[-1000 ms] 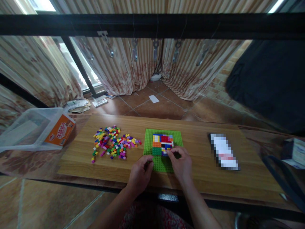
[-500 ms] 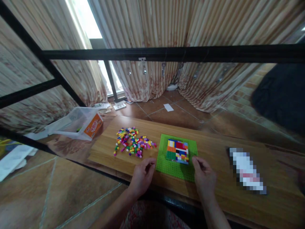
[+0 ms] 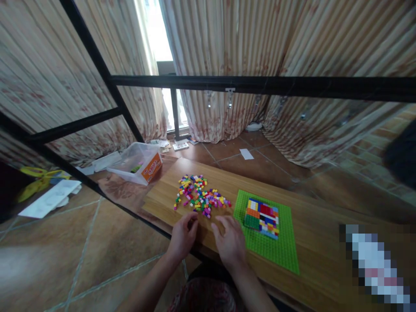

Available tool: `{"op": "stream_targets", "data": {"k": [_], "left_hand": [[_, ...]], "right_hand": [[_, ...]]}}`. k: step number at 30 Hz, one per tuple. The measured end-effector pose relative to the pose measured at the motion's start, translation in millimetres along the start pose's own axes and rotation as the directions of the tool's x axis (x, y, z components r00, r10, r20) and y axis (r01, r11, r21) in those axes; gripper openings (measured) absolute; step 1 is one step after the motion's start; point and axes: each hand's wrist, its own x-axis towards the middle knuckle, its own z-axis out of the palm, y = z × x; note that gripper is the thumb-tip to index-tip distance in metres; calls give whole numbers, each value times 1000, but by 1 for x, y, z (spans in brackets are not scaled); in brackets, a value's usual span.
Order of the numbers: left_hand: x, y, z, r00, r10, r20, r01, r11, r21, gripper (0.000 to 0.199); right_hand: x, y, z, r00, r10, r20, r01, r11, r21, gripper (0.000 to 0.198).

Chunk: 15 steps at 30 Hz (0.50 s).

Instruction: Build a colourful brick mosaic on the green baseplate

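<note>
Loose toy bricks (image 3: 198, 197) of many colours lie in a spread pile on the wooden table. My left hand (image 3: 183, 236) is just in front of the pile, its fingers curled in with thumb and forefinger close together; whatever may be between them is hidden. To its right, my right hand (image 3: 230, 242) hovers by the pile's near edge with thumb and fingers apart and nothing seen in them. Beyond that hand lies a green baseplate (image 3: 286, 255). A square block of multicoloured bricks (image 3: 262, 218) sits on the baseplate, and neither hand touches it.
Behind the table's left end stands a clear plastic box (image 3: 133, 158) with an orange label. A pixelated object (image 3: 377, 264) lies at the table's right. A black metal rail (image 3: 247, 84) crosses in front of striped curtains (image 3: 208, 43).
My view has swung to the left. My right hand has left the baseplate's right side and come over near the loose bricks, its fingers spreading. The left hand stays curled, now closer to the pile.
</note>
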Motion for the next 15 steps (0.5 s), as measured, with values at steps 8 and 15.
{"op": "stream_targets", "data": {"k": [8,15], "left_hand": [[0,-3,0,999,2,37,-1,1000,-16,20],[1,-7,1,998,8,58,-9,1000,22,23]], "right_hand": [[19,-1,31,999,-39,9,40,984,-171,9],[-1,-1,4,995,93,33,-98,981,167,20]]}}
